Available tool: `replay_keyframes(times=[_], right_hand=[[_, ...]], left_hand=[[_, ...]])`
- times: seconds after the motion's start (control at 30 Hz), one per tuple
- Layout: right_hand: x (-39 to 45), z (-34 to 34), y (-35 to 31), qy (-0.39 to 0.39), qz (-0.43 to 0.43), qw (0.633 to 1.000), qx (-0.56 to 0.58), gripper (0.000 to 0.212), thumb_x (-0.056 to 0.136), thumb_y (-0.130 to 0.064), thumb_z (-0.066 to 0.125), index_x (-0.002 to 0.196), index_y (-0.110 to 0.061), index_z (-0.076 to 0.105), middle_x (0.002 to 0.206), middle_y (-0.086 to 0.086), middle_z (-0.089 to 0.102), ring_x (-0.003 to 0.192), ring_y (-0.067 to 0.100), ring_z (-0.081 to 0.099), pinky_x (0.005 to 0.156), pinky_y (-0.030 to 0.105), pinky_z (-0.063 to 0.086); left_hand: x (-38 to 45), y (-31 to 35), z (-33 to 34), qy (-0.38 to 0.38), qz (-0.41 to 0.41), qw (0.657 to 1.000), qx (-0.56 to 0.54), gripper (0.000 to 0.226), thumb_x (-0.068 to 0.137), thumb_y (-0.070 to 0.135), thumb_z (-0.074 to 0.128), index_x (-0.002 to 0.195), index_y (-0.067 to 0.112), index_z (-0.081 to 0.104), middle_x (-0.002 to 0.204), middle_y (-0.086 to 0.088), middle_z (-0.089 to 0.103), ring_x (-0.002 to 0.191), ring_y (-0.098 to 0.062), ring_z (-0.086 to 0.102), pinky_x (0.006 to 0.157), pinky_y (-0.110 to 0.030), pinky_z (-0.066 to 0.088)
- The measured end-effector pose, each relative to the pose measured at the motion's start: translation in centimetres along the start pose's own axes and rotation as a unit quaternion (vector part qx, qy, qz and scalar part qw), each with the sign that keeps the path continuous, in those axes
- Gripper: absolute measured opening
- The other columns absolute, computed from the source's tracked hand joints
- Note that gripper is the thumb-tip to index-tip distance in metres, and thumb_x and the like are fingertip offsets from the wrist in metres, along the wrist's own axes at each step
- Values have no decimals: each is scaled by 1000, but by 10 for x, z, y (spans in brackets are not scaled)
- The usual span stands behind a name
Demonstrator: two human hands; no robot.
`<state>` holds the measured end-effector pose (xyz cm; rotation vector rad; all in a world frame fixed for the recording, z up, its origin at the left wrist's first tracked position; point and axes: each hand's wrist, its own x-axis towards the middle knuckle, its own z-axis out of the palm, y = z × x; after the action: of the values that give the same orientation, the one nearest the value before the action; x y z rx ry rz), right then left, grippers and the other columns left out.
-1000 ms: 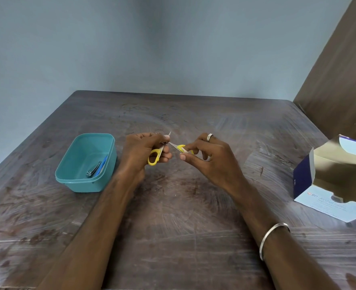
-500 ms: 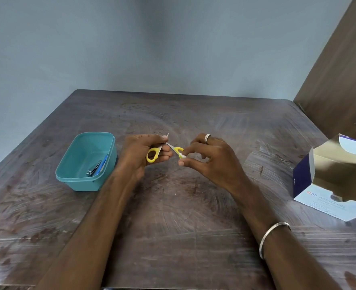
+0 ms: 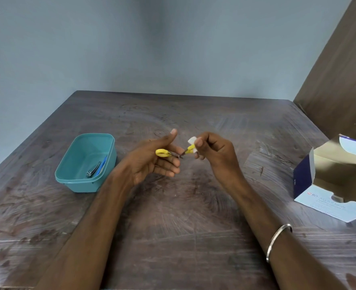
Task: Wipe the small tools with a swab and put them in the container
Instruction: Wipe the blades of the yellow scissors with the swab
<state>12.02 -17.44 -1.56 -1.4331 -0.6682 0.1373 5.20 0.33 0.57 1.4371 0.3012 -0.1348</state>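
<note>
Scratched dark table, teal container at left (nail clipper inside), left hand palm-up, fingers loosely curled under small yellow scissors, right hand pinching white swab round one handle.

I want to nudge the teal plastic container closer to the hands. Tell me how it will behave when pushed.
The teal plastic container probably slides easily: it looks thin-walled and light, holding only a metal nail clipper and a blue tool. Its wide, low shape should resist tipping. The loose tools may rattle or shift against the wall. The scuffed wooden table could add slight drag.
</note>
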Motion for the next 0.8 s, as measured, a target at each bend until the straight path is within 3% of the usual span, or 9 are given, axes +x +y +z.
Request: replay_keyframes(times=[0.1, 0.17, 0.27, 0.33, 0.43, 0.53, 0.7, 0.8], right_hand=[[5, -2, 1, 51, 61, 993, 91, 54, 57, -72, 79, 74, -21, 77, 63, -7, 67, 58, 7, 55, 59, 22, 48], [6, -3, 0, 61, 94, 984, 139, 56, 52, -68, 83, 74, -18, 77, 61, -6, 64, 54, 6, 55, 56, 20, 48], [4, -3, -4, 66, 130, 976, 164, 48, 60, -54, 77, 80, -10, 71, 57, -5, 60, 52, 7, 51, 51, 18, 46], [4, -2, -5, 67, 142, 975, 156, 40, 67, -46, 75, 79, -8, 68, 56, -5, 58, 52, 8, 48, 50, 18, 43], [4, -2, -2, 74, 152, 978, 124, 33, 73, -42, 75, 74, -10, 67, 55, -3, 57, 49, 8, 46, 53, 21, 45], [4, -2, 1, 77, 156, 979, 110, 31, 72, -46, 76, 65, -17, 67, 55, -2, 54, 48, 9, 45, 60, 30, 46], [4, 2, 3, 82, 163, 977, 106, 35, 71, -47, 77, 62, -16, 63, 53, -1, 48, 48, 12, 39, 60, 34, 39], [3, 2, 3, 77, 173, 975, 117, 34, 72, -47, 77, 60, -19, 64, 52, -2, 47, 48, 11, 37, 61, 34, 37]], left_hand=[[-1, -1, 1, -55, 1, 996, 69, 72, 83, 71, 44, 94, 8, 77, 75, -16, 69, 64, -27, 69, 58, -33, 58], [-2, -2, 2, -75, 10, 993, 89, 77, 82, 73, 40, 97, 7, 77, 80, -15, 70, 68, -27, 68, 60, -34, 58], [-3, -3, 3, -79, 29, 992, 89, 69, 82, 67, 47, 99, 7, 76, 98, -14, 74, 74, -27, 68, 61, -36, 59], [-2, -3, 2, -73, 49, 994, 70, 53, 85, 51, 58, 106, 5, 73, 108, -14, 74, 82, -27, 71, 63, -38, 61], [-2, -1, -2, -64, 59, 995, 41, 42, 84, 33, 65, 114, 3, 70, 110, -15, 75, 91, -29, 73, 65, -39, 62], [-3, 0, -3, -67, 52, 996, 41, 44, 84, 34, 65, 116, 4, 70, 109, -17, 75, 96, -37, 73, 62, -37, 62], [2, -7, 8, -24, 60, 992, 109, 32, 72, 27, 80, 100, 12, 77, 95, -9, 78, 83, -29, 76, 59, -33, 60], [5, -12, 15, 12, 74, 992, 99, 16, 75, 16, 83, 88, 9, 78, 81, -14, 76, 62, -26, 71, 60, -34, 58]])
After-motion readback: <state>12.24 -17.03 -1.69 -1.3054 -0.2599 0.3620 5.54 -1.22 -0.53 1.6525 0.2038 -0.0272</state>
